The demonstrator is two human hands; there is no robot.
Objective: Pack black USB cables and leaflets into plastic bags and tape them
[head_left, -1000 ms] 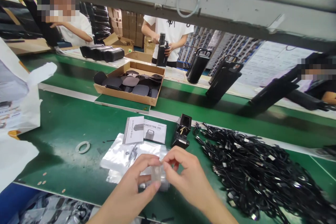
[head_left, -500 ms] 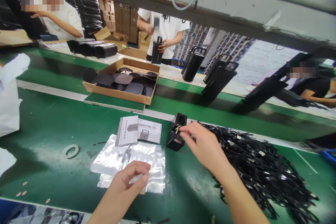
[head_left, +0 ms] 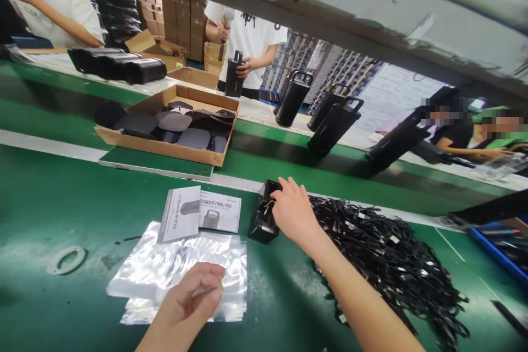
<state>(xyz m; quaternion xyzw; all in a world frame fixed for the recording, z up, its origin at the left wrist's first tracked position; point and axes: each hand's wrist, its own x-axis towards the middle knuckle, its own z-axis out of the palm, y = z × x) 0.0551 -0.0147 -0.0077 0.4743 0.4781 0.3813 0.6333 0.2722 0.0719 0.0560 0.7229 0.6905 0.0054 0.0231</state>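
Observation:
My right hand (head_left: 295, 212) is at a small black box (head_left: 259, 232), its fingers apart over the box's far right side. Thin gold-coloured pieces (head_left: 268, 206) show on the box beside my thumb. Lower down, my left hand (head_left: 192, 294) hovers over a stack of clear plastic bags (head_left: 140, 264). Its fingers are curled toward the thumb, and anything small between them cannot be made out. Just beyond the bags lie a grey-white manual (head_left: 181, 214) and a printed booklet (head_left: 225, 212) that it partly overlaps.
A heap of black cables (head_left: 383, 258) spreads to the right. A cardboard tray (head_left: 165, 151) holds dark panels. Black speakers (head_left: 292, 99) stand across the green bench (head_left: 41, 203). A white ring (head_left: 68, 260) lies left. Co-workers sit or stand opposite; one holds a speaker (head_left: 234, 77).
My right hand has gone from fingertips close together at the gold-coloured pieces to fingers spread farther over the box. My left hand keeps its curl. The view has shifted slightly.

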